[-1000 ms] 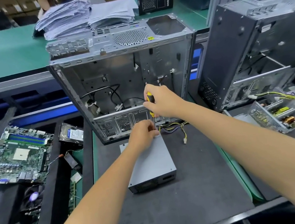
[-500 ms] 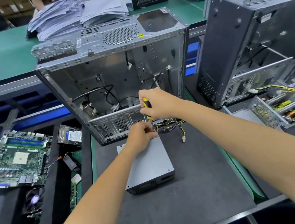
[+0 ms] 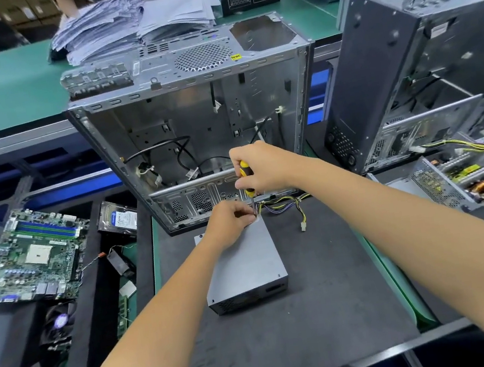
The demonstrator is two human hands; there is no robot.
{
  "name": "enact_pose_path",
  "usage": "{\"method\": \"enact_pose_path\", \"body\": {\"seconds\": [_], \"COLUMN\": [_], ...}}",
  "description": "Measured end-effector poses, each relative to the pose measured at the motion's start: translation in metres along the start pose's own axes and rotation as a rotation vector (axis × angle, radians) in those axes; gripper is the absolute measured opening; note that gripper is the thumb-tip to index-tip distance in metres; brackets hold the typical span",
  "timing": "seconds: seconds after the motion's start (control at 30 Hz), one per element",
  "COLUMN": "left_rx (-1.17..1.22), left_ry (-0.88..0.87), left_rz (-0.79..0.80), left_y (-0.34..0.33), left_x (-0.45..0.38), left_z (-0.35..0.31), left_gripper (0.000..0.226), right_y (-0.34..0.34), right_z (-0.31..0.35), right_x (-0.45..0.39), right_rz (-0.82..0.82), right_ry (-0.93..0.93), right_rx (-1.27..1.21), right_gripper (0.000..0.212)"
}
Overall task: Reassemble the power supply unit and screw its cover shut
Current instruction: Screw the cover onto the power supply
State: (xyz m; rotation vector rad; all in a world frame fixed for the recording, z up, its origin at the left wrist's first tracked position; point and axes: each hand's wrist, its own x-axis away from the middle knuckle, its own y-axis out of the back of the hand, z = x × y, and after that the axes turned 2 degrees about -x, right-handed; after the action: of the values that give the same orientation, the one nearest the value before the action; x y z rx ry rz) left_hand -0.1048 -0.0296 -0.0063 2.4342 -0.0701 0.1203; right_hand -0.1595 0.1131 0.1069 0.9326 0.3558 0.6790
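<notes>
Screwdriver (image 3: 246,179), upright in closed right hand (image 3: 260,166), tip at far corner of power supply (image 3: 245,263); left hand (image 3: 229,222) pinches there, contents unseen.

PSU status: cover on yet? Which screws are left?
Done: the grey metal cover sits closed on the power supply unit. In hand: the right hand holds the yellow-and-black screwdriver upright at the far right corner, the left hand steadying its tip. Left: other screws can't be judged.
</notes>
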Motion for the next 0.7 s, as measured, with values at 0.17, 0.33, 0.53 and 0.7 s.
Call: {"method": "enact_pose_path", "body": {"seconds": [0.17, 0.33, 0.53, 0.7], "left_rx": [0.024, 0.013, 0.017, 0.051], "left_ry": [0.003, 0.014, -0.029, 0.024], "left_rz": [-0.009, 0.011, 0.073, 0.028], "left_y": [-0.001, 0.002, 0.006, 0.002], "left_x": [0.001, 0.0, 0.001, 0.006], "left_z": [0.004, 0.005, 0.001, 0.001], "left_gripper": [0.005, 0.005, 0.001, 0.003], "right_y": [0.002, 0.0, 0.003, 0.005], "right_z": [0.0, 0.003, 0.014, 0.023], "right_x": [0.003, 0.004, -0.004, -0.008], "right_rz": [0.013, 0.032, 0.152, 0.111], "right_ry": [-0.007, 0.004, 0.025, 0.021], "right_rx": [-0.023, 0.024, 0.176, 0.362], "right_gripper": [0.018, 0.017, 0.007, 0.012]}}
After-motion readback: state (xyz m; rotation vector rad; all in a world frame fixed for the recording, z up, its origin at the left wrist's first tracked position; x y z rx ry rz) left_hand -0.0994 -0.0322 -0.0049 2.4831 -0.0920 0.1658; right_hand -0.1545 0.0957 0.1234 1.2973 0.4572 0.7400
